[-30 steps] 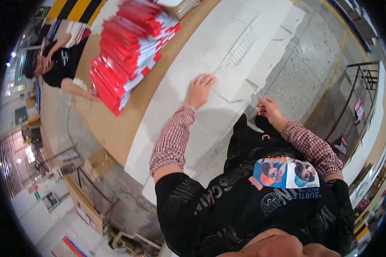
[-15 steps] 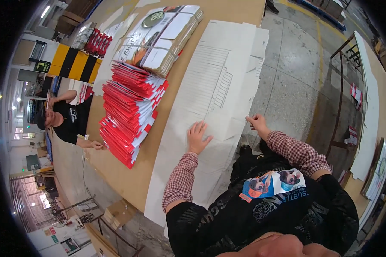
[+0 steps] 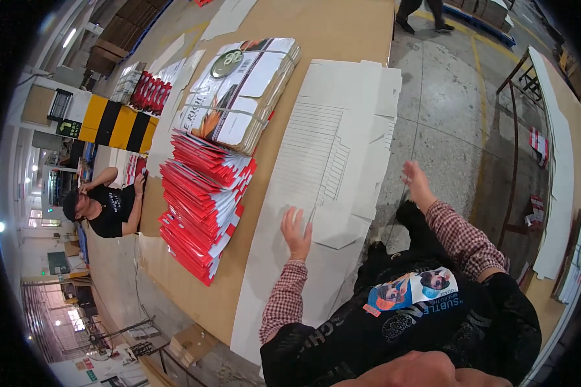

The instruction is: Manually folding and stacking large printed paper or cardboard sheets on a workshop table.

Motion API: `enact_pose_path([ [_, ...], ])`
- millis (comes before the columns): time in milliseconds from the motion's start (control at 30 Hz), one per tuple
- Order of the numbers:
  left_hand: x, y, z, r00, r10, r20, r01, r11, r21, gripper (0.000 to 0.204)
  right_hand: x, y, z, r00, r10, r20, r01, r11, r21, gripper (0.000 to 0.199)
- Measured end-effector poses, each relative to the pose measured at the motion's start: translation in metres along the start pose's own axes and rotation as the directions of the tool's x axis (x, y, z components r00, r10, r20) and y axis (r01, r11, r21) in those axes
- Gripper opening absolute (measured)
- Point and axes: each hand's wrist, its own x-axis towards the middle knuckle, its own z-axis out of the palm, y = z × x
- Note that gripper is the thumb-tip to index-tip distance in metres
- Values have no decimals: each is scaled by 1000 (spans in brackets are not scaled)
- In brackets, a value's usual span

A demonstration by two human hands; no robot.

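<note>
My left hand (image 3: 295,233) is open, its fingers apart, at a flat sheet of white cardboard (image 3: 355,155) printed with a grid of lines. Whether the palm touches the sheet I cannot tell. To the right of the sheet, my right hand (image 3: 417,182) hangs over the floor, open and holding nothing. On the far side of the sheet, a long row of red and white folded cartons (image 3: 197,213) lies fanned on the brown table. A strapped bundle of printed flat cartons (image 3: 248,90) lies behind that row.
A co-worker (image 3: 110,205) in a black shirt stands across the brown table (image 3: 174,274). At right, a second table (image 3: 555,168) carries more white sheets. A yellow and black striped panel (image 3: 118,122) is at the left. Someone's legs (image 3: 423,13) show at the top.
Both my hands have lifted and opened out, the right one moving up and away from the sheet's edge. The co-worker's hand has left the red cartons. My view has shifted.
</note>
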Motion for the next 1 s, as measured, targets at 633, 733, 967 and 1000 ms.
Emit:
enact_pose_path([
  [633, 53, 64, 81, 861, -143, 488, -51, 931, 362, 79, 149, -93, 49, 941, 297, 162, -333, 898, 289, 94],
  [733, 58, 66, 80, 846, -141, 514, -65, 930, 361, 80, 158, -89, 42, 941, 233, 247, -302, 907, 292, 94],
  [967, 55, 67, 80, 837, -156, 524, -53, 931, 362, 81, 143, -113, 62, 938, 313, 147, -343, 897, 280, 82],
  [1000, 53, 66, 80, 836, -163, 523, -46, 930, 364, 81, 140, -116, 65, 941, 307, 144, -336, 901, 274, 81],
])
